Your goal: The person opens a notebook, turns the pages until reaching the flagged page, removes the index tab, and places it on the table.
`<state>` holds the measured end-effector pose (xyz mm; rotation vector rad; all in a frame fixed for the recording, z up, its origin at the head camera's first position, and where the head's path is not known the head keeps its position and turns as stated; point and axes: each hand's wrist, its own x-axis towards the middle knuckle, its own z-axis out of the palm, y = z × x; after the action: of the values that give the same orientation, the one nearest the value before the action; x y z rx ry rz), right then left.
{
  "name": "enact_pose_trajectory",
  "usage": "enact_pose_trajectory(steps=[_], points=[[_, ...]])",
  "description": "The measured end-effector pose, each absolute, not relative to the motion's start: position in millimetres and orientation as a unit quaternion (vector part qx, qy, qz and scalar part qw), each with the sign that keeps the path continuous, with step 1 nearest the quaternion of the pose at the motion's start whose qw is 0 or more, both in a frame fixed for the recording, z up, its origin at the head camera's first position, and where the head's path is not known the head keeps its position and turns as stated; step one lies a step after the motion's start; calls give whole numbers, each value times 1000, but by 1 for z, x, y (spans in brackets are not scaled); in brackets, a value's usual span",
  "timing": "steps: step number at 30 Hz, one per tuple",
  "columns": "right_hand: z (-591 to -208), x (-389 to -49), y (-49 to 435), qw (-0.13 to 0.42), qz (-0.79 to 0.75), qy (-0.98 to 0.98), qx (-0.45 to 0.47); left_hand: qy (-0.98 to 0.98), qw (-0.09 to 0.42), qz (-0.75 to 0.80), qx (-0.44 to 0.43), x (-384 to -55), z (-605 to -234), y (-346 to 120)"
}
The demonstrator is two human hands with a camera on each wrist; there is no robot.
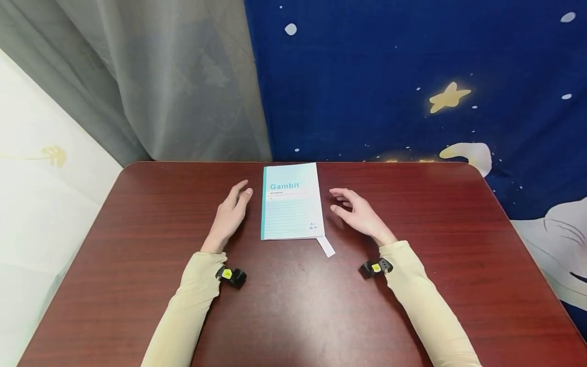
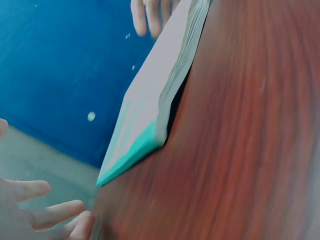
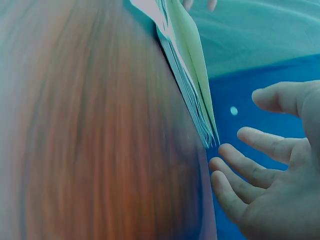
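Between relaxed, empty hands (image 1: pixel 231 216), a teal-spined notebook (image 1: pixel 293 206), long axis near to far, title end (image 1: pixel 290 174) farthest.

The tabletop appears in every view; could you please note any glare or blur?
Head view: pale sheen on the tabletop at bottom centre; left wrist view: pale sheen at lower right; right wrist view: whitish haze along the left edge, grain soft.

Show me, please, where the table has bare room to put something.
Bare tabletop: outside the left sleeve, outside the right sleeve, and between them on the near side of the paper strip. Crowded: around the notebook, between the left hand and right hand.
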<state>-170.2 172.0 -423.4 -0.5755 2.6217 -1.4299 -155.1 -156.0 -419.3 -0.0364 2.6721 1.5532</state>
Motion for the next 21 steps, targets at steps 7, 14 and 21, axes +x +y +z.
enact_pose_trajectory(steps=[7,14,21], points=[[-429,-172,158,78,-495,850,-162,839,58,541,-15,-152,-423,-136],[-429,-170,152,96,-491,852,-153,834,55,550,-5,-152,-426,-127],[-429,-170,158,105,-485,860,-113,821,53,569,10,-153,-430,-118]])
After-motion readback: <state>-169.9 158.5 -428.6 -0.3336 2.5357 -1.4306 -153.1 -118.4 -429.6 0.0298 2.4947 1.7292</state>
